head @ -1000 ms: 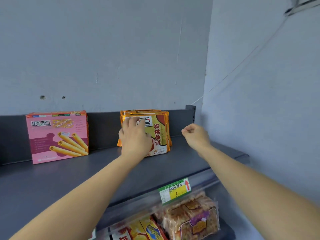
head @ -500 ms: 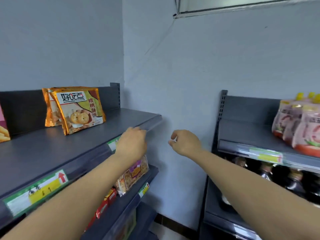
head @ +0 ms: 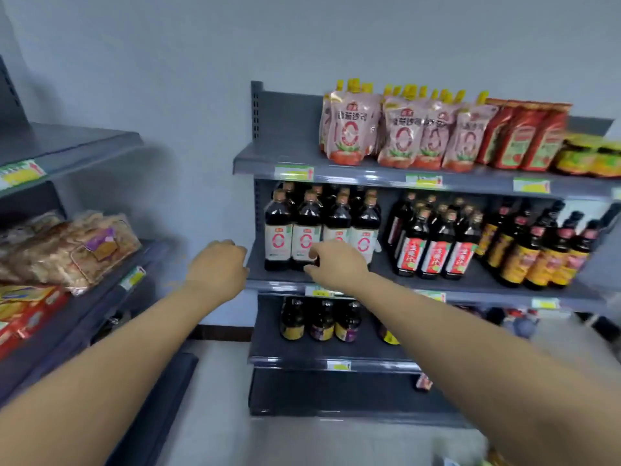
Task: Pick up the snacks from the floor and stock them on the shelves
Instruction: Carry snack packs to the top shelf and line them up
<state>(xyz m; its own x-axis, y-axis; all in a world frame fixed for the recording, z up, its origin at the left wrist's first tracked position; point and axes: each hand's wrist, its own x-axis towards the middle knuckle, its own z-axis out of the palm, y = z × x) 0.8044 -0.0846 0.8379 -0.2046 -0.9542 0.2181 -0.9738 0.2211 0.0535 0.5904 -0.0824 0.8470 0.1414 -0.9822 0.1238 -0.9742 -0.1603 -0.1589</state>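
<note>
My left hand [head: 216, 267] and my right hand [head: 336, 264] hang in mid-air in front of me, both with fingers loosely curled and nothing in them. The snack shelf unit [head: 67, 142] stands at the left; clear bags of biscuits [head: 67, 247] lie on its middle shelf and red and yellow snack packs [head: 27, 311] below them. The orange snack bags that I handled earlier are out of view. A bit of coloured packaging [head: 497, 460] shows at the bottom right on the floor, blurred.
A second grey shelf unit [head: 336, 358] faces me, with pink sauce pouches [head: 396, 132] and red pouches on top, dark bottles [head: 322, 230] in the middle, small bottles [head: 319, 321] lower. Grey floor [head: 302, 442] lies between the two units.
The view has swung right, from the top snack shelf to the sauce shelves. My left hand has left the orange bag, and both hands have drawn back, empty.
</note>
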